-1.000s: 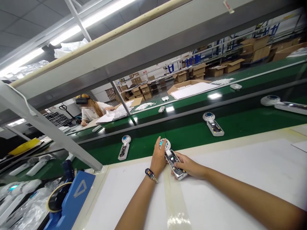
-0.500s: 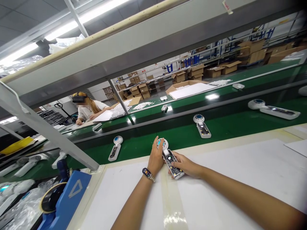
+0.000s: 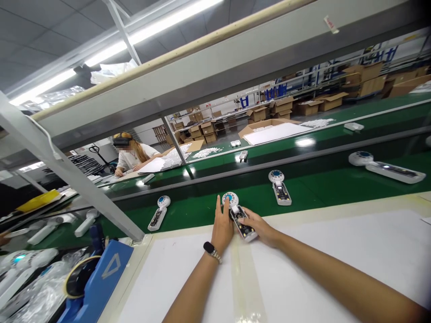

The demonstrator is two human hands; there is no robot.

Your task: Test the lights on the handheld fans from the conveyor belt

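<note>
A white handheld device (image 3: 243, 224) with a round head and a bared circuit board in its handle is held over the front edge of the belt. My right hand (image 3: 261, 228) grips the handle from the right, thumb across the board. On the left side, my left hand (image 3: 222, 226) has its fingers stretched out and apart; one fingertip lies on the blue centre of the round head. Its thumb is hidden. Similar open-cased devices lie on the green belt, one to the left (image 3: 159, 214) and another to the right (image 3: 280, 188).
The green conveyor belt (image 3: 198, 208) runs behind the white worktable (image 3: 303, 264). A blue tape dispenser (image 3: 107, 273) stands at left by a slanted metal post (image 3: 84, 184). A shelf beam (image 3: 188, 67) crosses overhead. Across the belt sits a co-worker (image 3: 134, 154).
My left fingers have straightened and spread, uncovering more of the round head. The device stays in my right hand. The view has shifted slightly, and the belt devices sit a little further left.
</note>
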